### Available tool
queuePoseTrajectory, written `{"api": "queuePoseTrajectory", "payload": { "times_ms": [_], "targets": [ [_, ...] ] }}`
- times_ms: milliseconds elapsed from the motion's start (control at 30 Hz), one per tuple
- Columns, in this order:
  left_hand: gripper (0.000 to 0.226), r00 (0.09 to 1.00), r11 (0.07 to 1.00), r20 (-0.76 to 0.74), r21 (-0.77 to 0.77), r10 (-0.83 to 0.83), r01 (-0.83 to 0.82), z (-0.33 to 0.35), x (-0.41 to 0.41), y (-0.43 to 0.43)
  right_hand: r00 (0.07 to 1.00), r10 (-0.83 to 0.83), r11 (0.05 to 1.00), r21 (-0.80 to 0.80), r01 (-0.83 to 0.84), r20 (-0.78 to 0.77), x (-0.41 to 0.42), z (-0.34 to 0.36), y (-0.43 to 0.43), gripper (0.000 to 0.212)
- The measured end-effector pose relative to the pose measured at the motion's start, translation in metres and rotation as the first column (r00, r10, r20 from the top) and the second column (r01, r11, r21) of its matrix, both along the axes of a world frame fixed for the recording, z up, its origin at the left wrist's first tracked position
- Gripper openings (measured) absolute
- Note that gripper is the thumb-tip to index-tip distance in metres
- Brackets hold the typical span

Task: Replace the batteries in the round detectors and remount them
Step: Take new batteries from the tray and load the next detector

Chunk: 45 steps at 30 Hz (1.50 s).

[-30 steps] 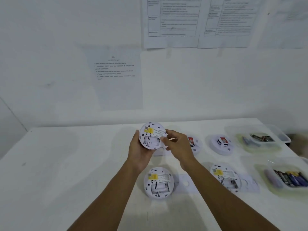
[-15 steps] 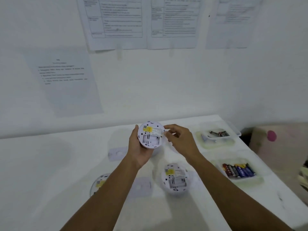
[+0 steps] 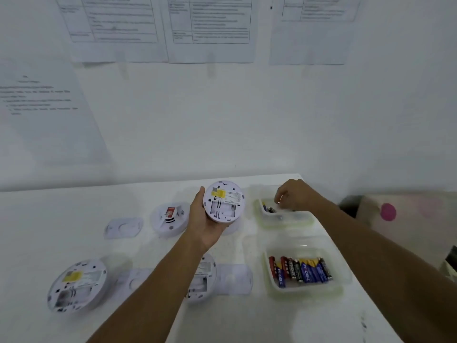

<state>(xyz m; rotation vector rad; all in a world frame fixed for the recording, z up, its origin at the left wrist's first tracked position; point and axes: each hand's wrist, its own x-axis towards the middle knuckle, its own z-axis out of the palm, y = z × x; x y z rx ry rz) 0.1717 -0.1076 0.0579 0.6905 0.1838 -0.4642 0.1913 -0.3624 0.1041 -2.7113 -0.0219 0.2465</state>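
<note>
My left hand (image 3: 205,226) grips a round white detector (image 3: 223,201) by its rim, back side toward me, with a yellow label and an open battery bay. My right hand (image 3: 294,194) hovers over the far clear tray (image 3: 286,219), fingers curled down, pinching a small thing with a shiny end that looks like a battery (image 3: 279,201). A few dark batteries lie in that tray. The near clear tray (image 3: 306,290) holds a row of several red, black and blue batteries (image 3: 300,269).
On the white table, a detector (image 3: 76,284) lies back up at the front left, and another (image 3: 202,278) is partly hidden under my left forearm. A third (image 3: 170,219) sits face up behind. Flat mounting plates (image 3: 123,227) (image 3: 235,278) lie between them. The table edge runs along the right.
My right hand has left the held detector and moved right, over the far tray. My view has swung right and down. The left hand still holds the detector.
</note>
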Motion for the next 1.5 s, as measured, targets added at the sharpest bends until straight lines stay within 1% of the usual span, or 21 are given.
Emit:
{"api": "queuePoseTrajectory", "payload": {
  "times_ms": [100, 200, 267, 333, 367, 400, 433, 500, 533, 600, 667, 767, 900, 1033, 1067, 1133, 1233, 1300, 1333, 1400, 1500],
  "targets": [
    [0.063, 1.0, 1.0, 0.0, 0.023, 0.02, -0.02, -0.002, 0.004, -0.004, 0.996, 0.083, 0.996, -0.041, -0.085, -0.033, 0.014, -0.01, 0.006, 0.013],
    [0.062, 0.999, 0.999, -0.001, 0.038, 0.038, -0.038, -0.003, 0.011, -0.004, 0.993, 0.104, 0.992, -0.065, -0.107, -0.055, 0.024, -0.023, 0.008, 0.012],
    [0.062, 0.998, 0.998, -0.006, 0.014, 0.055, -0.055, -0.003, 0.013, -0.004, 0.995, 0.082, 0.994, -0.074, -0.086, -0.058, 0.028, -0.028, 0.005, 0.012],
    [0.061, 0.998, 0.998, -0.004, -0.012, 0.065, -0.065, -0.002, 0.015, -0.004, 1.0, 0.014, 0.999, -0.05, -0.015, -0.004, 0.028, -0.025, 0.002, 0.012],
    [0.06, 0.998, 0.997, -0.001, -0.031, 0.067, -0.067, -0.001, 0.015, -0.004, 0.998, -0.033, 0.999, 0.004, 0.033, 0.048, 0.028, -0.021, 0.001, 0.012],
    [0.058, 0.998, 0.996, 0.003, -0.053, 0.069, -0.069, 0.0, 0.014, -0.004, 0.991, -0.092, 0.991, 0.104, 0.082, 0.098, 0.027, -0.014, 0.001, 0.011],
    [0.056, 0.997, 0.995, 0.007, -0.072, 0.073, -0.072, 0.0, 0.014, -0.005, 0.979, -0.152, 0.963, 0.244, 0.116, 0.135, 0.023, -0.006, 0.002, 0.009],
    [0.053, 0.997, 0.992, 0.028, -0.111, 0.069, -0.066, 0.003, 0.014, -0.009, 0.956, -0.221, 0.858, 0.506, 0.095, 0.194, 0.012, 0.012, 0.009, 0.009],
    [0.053, 0.997, 0.99, 0.04, -0.131, 0.061, -0.055, 0.005, 0.014, -0.01, 0.949, -0.221, 0.805, 0.591, 0.048, 0.223, 0.003, 0.02, 0.016, 0.011],
    [0.052, 0.997, 0.986, 0.066, -0.166, 0.043, -0.032, 0.008, 0.013, -0.014, 0.947, -0.19, 0.71, 0.702, -0.05, 0.26, -0.015, 0.032, 0.036, 0.013],
    [0.051, 0.995, 0.982, 0.088, -0.188, 0.048, -0.031, 0.011, 0.012, -0.019, 0.941, -0.182, 0.664, 0.742, -0.097, 0.286, -0.029, 0.03, 0.058, 0.014],
    [0.052, 0.993, 0.978, 0.093, -0.203, 0.072, -0.052, 0.018, 0.009, -0.024, 0.904, -0.242, 0.686, 0.721, -0.097, 0.352, -0.038, 0.013, 0.083, 0.013],
    [0.053, 0.992, 0.978, 0.073, -0.188, 0.108, -0.092, 0.021, 0.006, -0.026, 0.817, -0.347, 0.75, 0.66, -0.054, 0.461, -0.047, -0.003, 0.099, 0.014],
    [0.052, 0.988, 0.981, 0.063, -0.141, 0.141, -0.131, 0.023, 0.003, -0.025, 0.751, -0.371, 0.81, 0.585, -0.026, 0.547, -0.054, -0.017, 0.11, 0.022],
    [0.053, 0.987, 0.983, 0.062, -0.119, 0.149, -0.141, 0.023, 0.003, -0.025, 0.745, -0.369, 0.828, 0.56, -0.008, 0.555, -0.055, -0.021, 0.114, 0.019],
    [0.056, 0.985, 0.983, 0.055, -0.091, 0.166, -0.161, 0.022, 0.002, -0.025, 0.726, -0.324, 0.89, 0.455, 0.017, 0.606, -0.061, -0.028, 0.12, 0.006],
    [0.054, 0.982, 0.979, 0.052, -0.099, 0.184, -0.178, 0.022, 0.002, -0.024, 0.651, -0.151, 0.984, 0.173, 0.031, 0.744, -0.069, -0.036, 0.122, 0.02],
    [0.054, 0.982, 0.977, 0.056, -0.121, 0.183, -0.175, 0.023, 0.002, -0.022, 0.616, -0.014, 1.0, 0.01, 0.01, 0.787, -0.072, -0.037, 0.12, 0.031],
    [0.056, 0.982, 0.976, 0.054, -0.133, 0.18, -0.172, 0.024, 0.003, -0.021, 0.606, 0.026, 0.999, -0.035, 0.002, 0.795, -0.072, -0.037, 0.118, 0.037],
    [0.057, 0.983, 0.975, 0.045, -0.146, 0.178, -0.17, 0.024, 0.004, -0.02, 0.609, 0.06, 0.998, -0.054, -0.029, 0.791, -0.071, -0.037, 0.113, 0.044],
    [0.056, 0.984, 0.975, 0.034, -0.145, 0.174, -0.167, 0.025, 0.005, -0.018, 0.662, 0.083, 0.989, 0.018, -0.145, 0.745, -0.066, -0.035, 0.099, 0.048]
  ]
}}
